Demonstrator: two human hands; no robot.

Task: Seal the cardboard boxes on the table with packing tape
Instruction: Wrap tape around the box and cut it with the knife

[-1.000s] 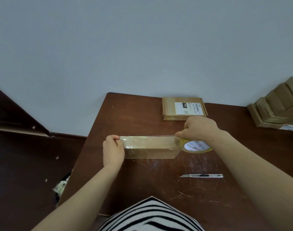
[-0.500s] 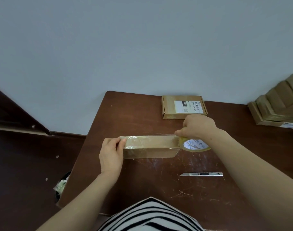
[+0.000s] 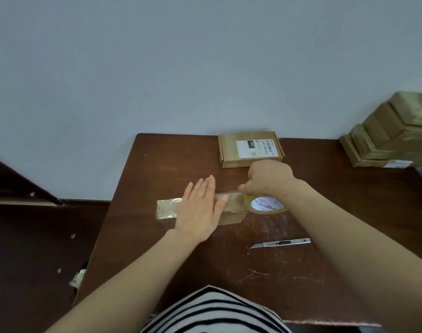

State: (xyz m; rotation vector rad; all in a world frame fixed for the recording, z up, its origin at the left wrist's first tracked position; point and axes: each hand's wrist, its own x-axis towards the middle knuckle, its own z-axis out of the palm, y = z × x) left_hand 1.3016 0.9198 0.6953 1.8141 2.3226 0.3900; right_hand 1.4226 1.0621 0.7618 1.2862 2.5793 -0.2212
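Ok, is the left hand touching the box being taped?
Touching. Head view shows the left hand lying flat, fingers straight, on the narrow box, over its taped top.

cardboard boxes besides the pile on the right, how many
2. A taped box lies mid-table under the flat left hand; a labelled box sits at the table's far edge, behind the right hand. Others could be hidden behind the pile.

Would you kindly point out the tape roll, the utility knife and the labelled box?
tape roll [image 3: 265, 205]: head view, on its white printed core.
utility knife [image 3: 280, 243]: head view, mid metal handle.
labelled box [image 3: 253, 148]: head view, on its shipping label.
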